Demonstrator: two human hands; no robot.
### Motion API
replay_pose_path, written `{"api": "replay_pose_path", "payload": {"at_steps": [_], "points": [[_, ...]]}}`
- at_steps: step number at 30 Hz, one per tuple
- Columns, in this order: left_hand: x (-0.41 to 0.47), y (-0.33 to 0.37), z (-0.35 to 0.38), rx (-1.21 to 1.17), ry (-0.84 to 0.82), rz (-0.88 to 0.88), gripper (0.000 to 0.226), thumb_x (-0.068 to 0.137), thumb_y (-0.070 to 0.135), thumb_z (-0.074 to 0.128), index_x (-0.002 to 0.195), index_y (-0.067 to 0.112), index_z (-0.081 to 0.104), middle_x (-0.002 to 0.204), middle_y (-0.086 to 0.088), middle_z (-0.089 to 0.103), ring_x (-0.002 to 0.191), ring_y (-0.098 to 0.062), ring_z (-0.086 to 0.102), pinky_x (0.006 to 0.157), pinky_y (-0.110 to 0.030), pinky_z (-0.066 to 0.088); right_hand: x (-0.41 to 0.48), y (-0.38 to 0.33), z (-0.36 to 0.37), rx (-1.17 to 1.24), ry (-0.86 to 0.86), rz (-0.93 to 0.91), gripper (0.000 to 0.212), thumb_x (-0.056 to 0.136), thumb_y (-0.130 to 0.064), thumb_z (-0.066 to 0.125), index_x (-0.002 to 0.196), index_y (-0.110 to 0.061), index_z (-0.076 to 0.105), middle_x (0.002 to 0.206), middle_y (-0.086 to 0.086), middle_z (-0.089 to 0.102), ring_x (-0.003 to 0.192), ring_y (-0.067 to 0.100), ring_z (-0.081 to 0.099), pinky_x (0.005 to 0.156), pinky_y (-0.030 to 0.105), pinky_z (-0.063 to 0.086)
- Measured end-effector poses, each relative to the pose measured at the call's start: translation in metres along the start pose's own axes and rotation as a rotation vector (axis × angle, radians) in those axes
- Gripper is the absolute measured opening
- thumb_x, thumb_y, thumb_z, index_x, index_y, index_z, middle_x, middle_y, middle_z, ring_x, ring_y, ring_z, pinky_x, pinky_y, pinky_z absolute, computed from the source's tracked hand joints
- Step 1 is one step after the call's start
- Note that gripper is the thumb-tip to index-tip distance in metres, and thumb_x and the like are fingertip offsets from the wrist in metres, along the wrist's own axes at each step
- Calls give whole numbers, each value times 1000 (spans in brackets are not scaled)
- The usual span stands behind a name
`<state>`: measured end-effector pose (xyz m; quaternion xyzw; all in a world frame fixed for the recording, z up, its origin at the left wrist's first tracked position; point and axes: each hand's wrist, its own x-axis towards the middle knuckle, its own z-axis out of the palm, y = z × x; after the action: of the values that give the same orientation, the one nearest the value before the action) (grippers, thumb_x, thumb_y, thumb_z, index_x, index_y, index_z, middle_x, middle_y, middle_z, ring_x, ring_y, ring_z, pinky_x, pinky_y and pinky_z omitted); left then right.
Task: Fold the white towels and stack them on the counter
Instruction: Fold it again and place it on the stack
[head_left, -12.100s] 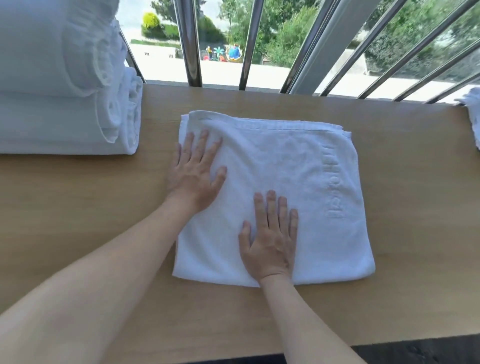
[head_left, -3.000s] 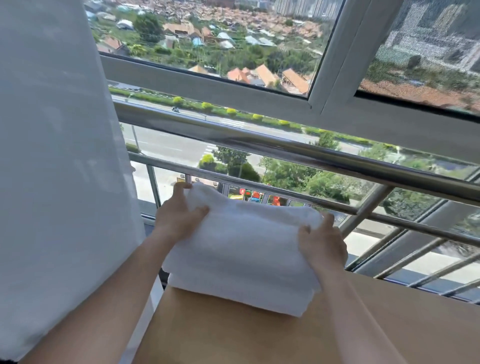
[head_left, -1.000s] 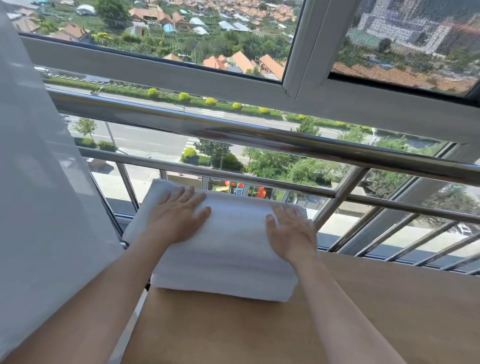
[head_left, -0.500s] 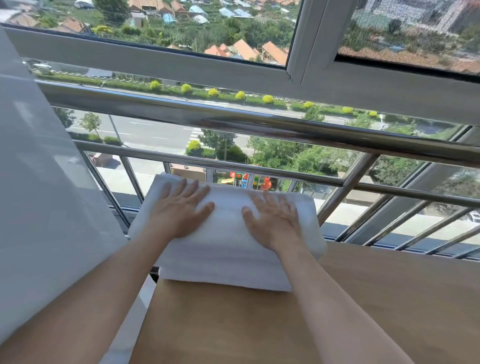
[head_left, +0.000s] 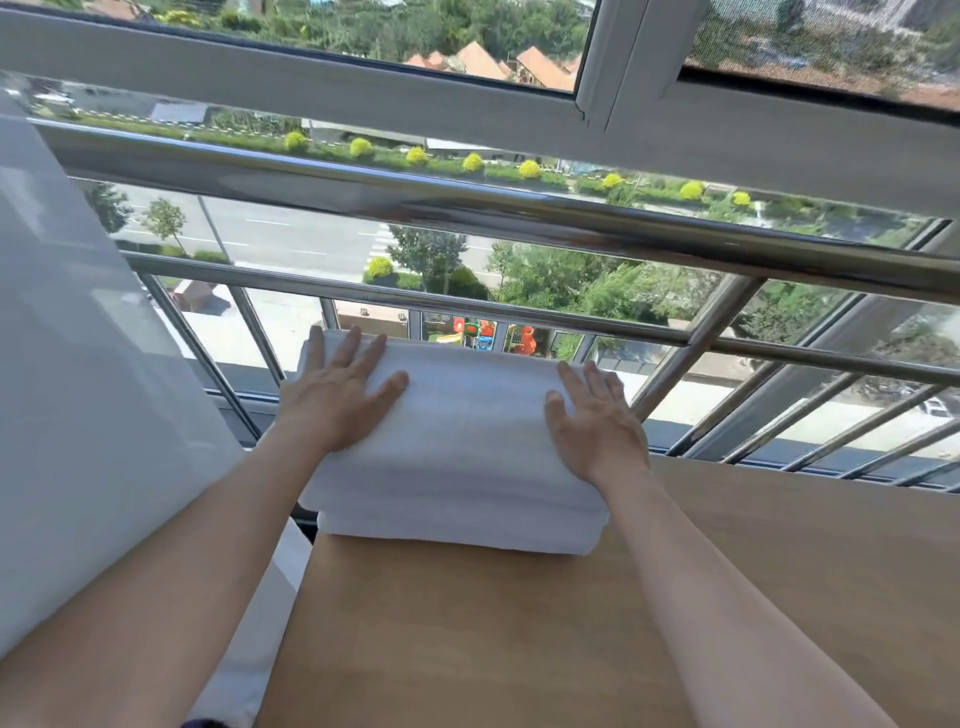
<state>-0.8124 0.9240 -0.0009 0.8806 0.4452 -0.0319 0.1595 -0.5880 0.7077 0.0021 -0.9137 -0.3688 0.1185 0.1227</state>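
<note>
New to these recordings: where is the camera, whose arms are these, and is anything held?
No machine here: a person works with bare hands. The single camera sits on their head, looking forward and down, so both arms enter from the bottom. The left hand and the right hand lie flat, fingers straight, on a stack of folded white towels; they rest on it, gripping nothing. The stack stands at the far left corner of a wooden counter. Behind it a metal railing runs before a window, with a street and trees below.
</note>
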Motion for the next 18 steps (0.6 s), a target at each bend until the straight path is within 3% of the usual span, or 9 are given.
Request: {"api": "replay_pose_path", "payload": {"at_steps": [7, 10, 14, 18], "points": [[-11, 16, -3, 242, 113, 64, 71, 92, 72, 3, 157, 43, 6, 168, 4, -4, 153, -27, -13, 118, -62, -7, -13, -1, -11, 31, 109, -49, 55, 101, -49, 25, 151, -28, 36, 162, 1, 25, 150, 19, 14, 119, 43, 22], [-25, 35, -4, 172, 80, 112, 71, 91, 72, 1, 156, 45, 11, 168, 3, 1, 154, -26, -6, 119, -59, -9, -28, 1, -23, 14, 133, -80, 52, 102, -47, 31, 142, -19, 47, 153, 7, 41, 144, 24, 29, 115, 43, 28], [-57, 81, 7, 71, 46, 156, 84, 81, 79, -6, 156, 46, 14, 168, 6, 9, 154, -24, 3, 122, -53, 0, -55, 18, -34, 22, 102, -104, 56, 102, -48, 31, 151, -21, 38, 161, 7, 28, 150, 22, 19, 121, 40, 16], [-90, 144, 20, 71, 47, 224, 74, 89, 77, 3, 155, 47, 15, 168, 5, 9, 154, -23, 2, 121, -53, -1, -86, 52, -46, 29, 111, -99, 57, 102, -50, 30, 151, -23, 36, 162, 4, 26, 151, 21, 14, 122, 40, 10]]}}
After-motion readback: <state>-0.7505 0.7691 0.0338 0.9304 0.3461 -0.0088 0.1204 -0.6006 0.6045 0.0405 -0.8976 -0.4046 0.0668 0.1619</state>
